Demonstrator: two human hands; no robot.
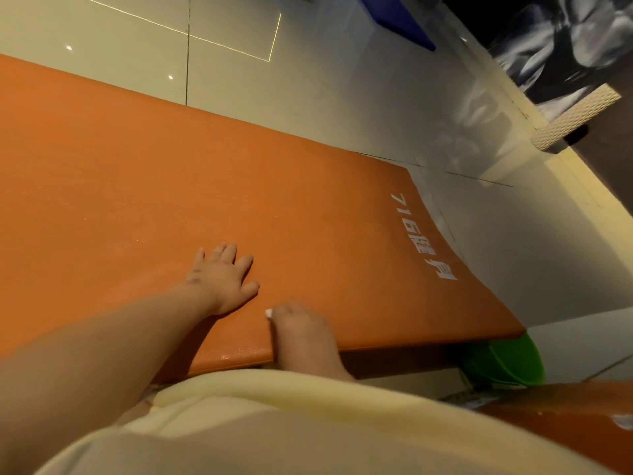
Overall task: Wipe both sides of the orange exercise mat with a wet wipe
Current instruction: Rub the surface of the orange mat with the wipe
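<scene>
Flat orange foam exercise mat (154, 173) lies on glossy pale floor tiles (308, 80). Left hand (222, 279) splayed flat on it. Right hand (303, 334) covers white wet wipe (268, 313) at the near edge; grip can't tell. Risk: hard strokes could slide the mat on the tile.

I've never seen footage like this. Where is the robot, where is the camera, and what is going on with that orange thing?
There is no machine here. A person works with bare hands, and the single picture comes from a camera worn on the head, looking down. The orange exercise mat lies on a pale tiled floor, with white printing near its right end. The left hand rests flat on the mat, fingers spread, holding nothing. The right hand is bunched at the mat's near edge. A small white bit at its tip looks like the wet wipe. A green object shows under the mat's corner. The cream cloth at the bottom is the person's clothing.
</scene>
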